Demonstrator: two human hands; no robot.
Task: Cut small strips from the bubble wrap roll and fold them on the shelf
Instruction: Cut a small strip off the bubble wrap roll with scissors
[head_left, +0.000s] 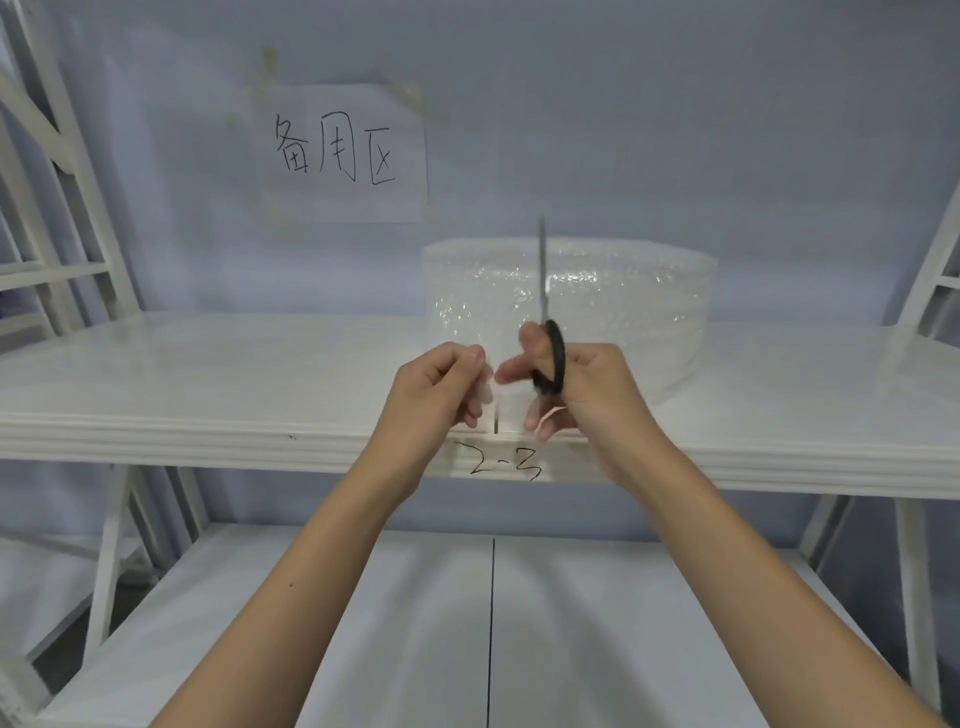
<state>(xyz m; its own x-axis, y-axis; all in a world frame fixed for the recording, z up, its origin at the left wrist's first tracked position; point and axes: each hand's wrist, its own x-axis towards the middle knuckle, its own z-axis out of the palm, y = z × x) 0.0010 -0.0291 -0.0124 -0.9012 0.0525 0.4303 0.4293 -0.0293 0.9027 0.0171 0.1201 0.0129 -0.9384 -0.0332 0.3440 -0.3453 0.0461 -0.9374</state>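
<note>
- Nearest you, your left hand (441, 387) pinches a clear strip (485, 364) over the shelf (208, 395) edge.
- Just beside it, your right hand (576, 387) grips black scissors (551, 358), blades up and seemingly closed.
- That strip is nearly invisible; you could snip crooked or nick a left finger, since the hands almost touch.
- Behind, the roll (623, 291) stands on the shelf and may topple if tugged.
</note>
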